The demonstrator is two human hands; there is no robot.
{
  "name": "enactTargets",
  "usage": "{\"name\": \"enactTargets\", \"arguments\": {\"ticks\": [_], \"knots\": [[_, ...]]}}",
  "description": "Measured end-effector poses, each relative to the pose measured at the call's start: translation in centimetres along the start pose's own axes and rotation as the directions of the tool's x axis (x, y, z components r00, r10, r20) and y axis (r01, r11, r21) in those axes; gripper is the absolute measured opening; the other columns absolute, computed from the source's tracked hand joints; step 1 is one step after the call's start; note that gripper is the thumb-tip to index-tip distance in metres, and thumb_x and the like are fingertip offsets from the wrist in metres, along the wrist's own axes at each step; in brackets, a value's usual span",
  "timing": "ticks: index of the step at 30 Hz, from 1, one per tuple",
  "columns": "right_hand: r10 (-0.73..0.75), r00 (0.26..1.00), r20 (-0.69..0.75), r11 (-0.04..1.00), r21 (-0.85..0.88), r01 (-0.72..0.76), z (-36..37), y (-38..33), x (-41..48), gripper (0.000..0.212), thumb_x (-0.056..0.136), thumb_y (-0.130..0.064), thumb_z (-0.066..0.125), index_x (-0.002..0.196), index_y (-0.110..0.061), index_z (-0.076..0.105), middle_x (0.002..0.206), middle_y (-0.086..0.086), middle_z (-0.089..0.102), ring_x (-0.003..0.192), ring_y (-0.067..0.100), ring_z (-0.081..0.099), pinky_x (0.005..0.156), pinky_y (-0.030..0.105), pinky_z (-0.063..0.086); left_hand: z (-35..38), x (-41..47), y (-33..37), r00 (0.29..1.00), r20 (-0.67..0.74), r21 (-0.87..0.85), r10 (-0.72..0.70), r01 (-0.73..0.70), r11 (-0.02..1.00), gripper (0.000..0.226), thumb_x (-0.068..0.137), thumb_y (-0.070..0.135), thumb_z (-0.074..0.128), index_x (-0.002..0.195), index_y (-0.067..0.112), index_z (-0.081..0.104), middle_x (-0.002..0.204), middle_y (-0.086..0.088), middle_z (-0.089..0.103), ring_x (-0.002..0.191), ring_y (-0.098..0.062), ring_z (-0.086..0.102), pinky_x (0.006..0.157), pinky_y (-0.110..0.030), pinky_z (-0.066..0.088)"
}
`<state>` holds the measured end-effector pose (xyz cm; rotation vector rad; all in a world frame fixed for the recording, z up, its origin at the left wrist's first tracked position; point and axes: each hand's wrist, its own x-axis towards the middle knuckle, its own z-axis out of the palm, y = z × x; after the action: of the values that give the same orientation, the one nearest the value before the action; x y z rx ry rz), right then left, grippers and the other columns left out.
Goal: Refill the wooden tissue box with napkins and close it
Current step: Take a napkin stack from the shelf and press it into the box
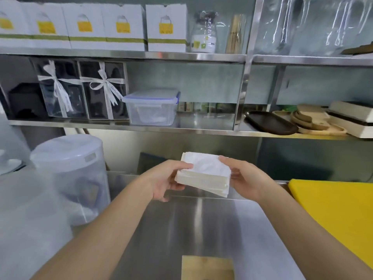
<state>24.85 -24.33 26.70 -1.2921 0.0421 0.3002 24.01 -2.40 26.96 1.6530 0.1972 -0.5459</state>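
Wooden tissue box [207,267] is sitting at the near edge of the steel table [201,225], only its top showing, cut off by the bottom of the frame. Napkins [203,174], a thick white stack, are being held in the air above the far part of the table, well apart from the box. Left hand [167,181] is gripping the stack's left side, thumb on top, fingers underneath. Right hand [245,178] is gripping the right side, thumb lying on the top far corner. Stack is tilting slightly, near corner dipping lower. Yellow cutting board [333,215] is lying along the right edge of the table. Translucent lidded bins [74,178] are standing at the left edge. Lower shelf [181,128] behind is carrying a clear plastic container [151,108], two ribboned gift boxes [82,89] and dark and wooden trays [292,122]. Upper shelf is carrying a row of white boxes [121,27] with yellow labels.
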Motion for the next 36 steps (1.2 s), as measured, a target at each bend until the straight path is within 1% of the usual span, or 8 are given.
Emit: {"name": "enactTargets", "arguments": {"ticks": [2,3,5,8,11,22,28,36], "knots": [[0.067,0.998,0.001,0.997,0.037,-0.067,0.1,1.2,-2.0,0.032,0.081,-0.021,0.066,0.107,-0.002,0.067,0.111,0.013,0.069,0.092,0.022,0.066,0.075,0.028,0.051,0.7,-1.5,-1.1,0.999,-0.035,-0.027,0.037,-0.038,0.999,0.024,0.071,0.035,0.069,0.091,0.021,0.065,0.084,0.007,0.066,0.07,-0.011,0.061,0.087,-0.029,0.041],[0.093,0.996,0.006,0.995,0.043,-0.093,0.2,1.8,-2.8,0.032,0.082,-0.02,0.065,0.109,-0.002,0.066,0.111,0.013,0.068,0.091,0.021,0.065,0.076,0.027,0.051,1.1,-2.2,-1.6,0.997,-0.049,-0.034,0.06,-0.061,0.998,0.023,0.073,0.031,0.069,0.091,0.018,0.066,0.085,0.004,0.065,0.068,-0.01,0.062,0.068,-0.017,0.048],[0.153,0.988,-0.024,0.988,0.039,-0.152,0.2,3.0,-4.6,0.034,0.08,-0.022,0.066,0.109,-0.005,0.065,0.109,0.01,0.066,0.094,0.019,0.061,0.085,0.025,0.048,1.8,-3.4,-2.7,0.993,-0.088,-0.039,0.076,-0.08,0.996,0.028,0.074,0.029,0.069,0.098,0.015,0.067,0.09,0.002,0.064,0.074,-0.01,0.062,0.048,-0.017,0.043],[0.234,0.964,-0.124,0.971,-0.017,-0.238,0.1,4.3,-6.9,0.028,0.072,-0.035,0.073,0.092,-0.016,0.066,0.101,0.005,0.064,0.101,0.023,0.054,0.103,0.034,0.036,2.6,-4.5,-4.4,0.99,-0.107,-0.06,0.094,-0.101,0.993,0.038,0.073,0.03,0.07,0.106,0.012,0.067,0.103,-0.003,0.067,0.092,-0.018,0.059,0.06,-0.014,0.045],[0.26,0.956,-0.133,0.962,-0.048,-0.268,-0.2,5.2,-8.9,0.024,0.07,-0.034,0.074,0.087,-0.019,0.065,0.092,0.005,0.064,0.096,0.023,0.054,0.091,0.031,0.037,3.2,-5.3,-6.0,0.993,-0.061,-0.055,0.105,-0.108,0.993,0.035,0.07,0.024,0.074,0.101,0.007,0.069,0.107,-0.008,0.07,0.099,-0.022,0.06,0.084,-0.025,0.046],[0.226,0.964,-0.144,0.964,-0.111,-0.242,-1.1,8.7,-13.5,0.011,0.073,-0.029,0.071,0.071,-0.018,0.068,0.056,-0.005,0.072,0.074,0.016,0.059,0.076,0.027,0.034,3.9,-8.3,-9.5,0.994,0.079,0.005,0.073,-0.074,0.997,0.03,0.072,0.033,0.071,0.096,0.014,0.072,0.082,0.001,0.073,0.072,-0.012,0.063,0.073,-0.023,0.042],[0.305,0.95,-0.071,0.952,-0.007,-0.306,-1.6,10.4,-15.2,0.032,0.071,-0.024,0.072,0.099,-0.01,0.063,0.088,0.01,0.063,0.078,0.025,0.064,0.054,0.03,0.054,3.8,-9.0,-11.8,0.992,0.103,0.03,0.079,-0.082,0.996,0.036,0.076,0.035,0.067,0.104,0.012,0.07,0.1,-0.008,0.068,0.085,-0.019,0.057,0.076,-0.031,0.043],[0.256,0.965,-0.059,0.963,-0.077,-0.26,-2.5,13.5,-16.8,0.017,0.072,-0.02,0.074,0.083,-0.008,0.072,0.068,0.005,0.071,0.058,0.019,0.07,0.051,0.027,0.056,4.3,-10.9,-15.5,0.982,0.178,0.034,-0.066,0.061,0.998,0.031,0.055,0.029,0.077,0.081,0.014,0.074,0.081,-0.003,0.073,0.064,-0.01,0.064,0.061,-0.02,0.046]]}}
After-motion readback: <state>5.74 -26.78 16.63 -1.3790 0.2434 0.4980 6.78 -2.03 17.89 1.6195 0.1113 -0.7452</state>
